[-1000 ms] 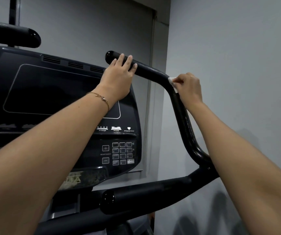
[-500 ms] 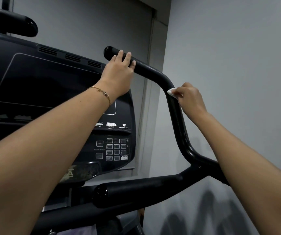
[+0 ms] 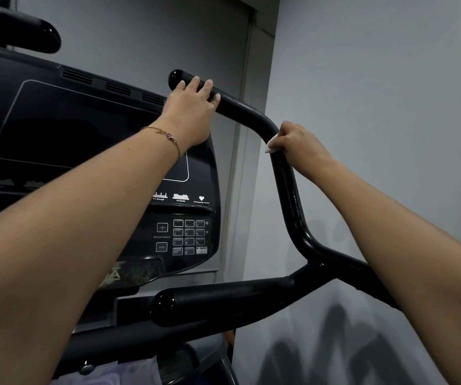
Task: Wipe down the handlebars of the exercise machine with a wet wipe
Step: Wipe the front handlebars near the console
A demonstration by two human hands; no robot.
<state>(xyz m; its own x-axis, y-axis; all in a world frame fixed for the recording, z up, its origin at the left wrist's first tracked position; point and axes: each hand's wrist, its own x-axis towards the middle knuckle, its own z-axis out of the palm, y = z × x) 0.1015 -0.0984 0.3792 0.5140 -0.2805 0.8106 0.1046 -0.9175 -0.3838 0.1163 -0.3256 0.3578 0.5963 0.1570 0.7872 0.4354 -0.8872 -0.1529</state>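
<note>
Head view: the black handlebar (image 3: 287, 190) rises from a fork, climbs to a bend, then turns to run up and away to a rounded end cap. The left hand (image 3: 190, 112) grips the handlebar's upper stretch just short of that end cap, fingers curled over the top of the tube and the back of the hand toward the camera. A thin gold bracelet (image 3: 168, 136) sits on that wrist, below the handlebar's upper stretch.

The right hand (image 3: 298, 143) is closed round the handlebar right at the bend, on the side facing the wall (image 3: 376, 107). It clamps the white wipe (image 3: 271, 144) against the tube; only a small folded edge of the wipe shows, sticking out from under the fingers on the handlebar's near face. How far the wipe wraps round the tube cannot be told.

From the fork at the handlebar's foot, a thicker padded grip (image 3: 223, 298) runs off level, ending in a glossy cap. Behind the handlebar's upper stretch stands the dark console (image 3: 85, 134), its screen blank, with a keypad (image 3: 190, 237) low on the face, beside the handlebar's straight middle run. Far across the console from the handlebar, a second black bar (image 3: 29, 26) with a rounded end juts in at the top corner. Both forearms reach up toward the handlebar from the bottom corners.
</note>
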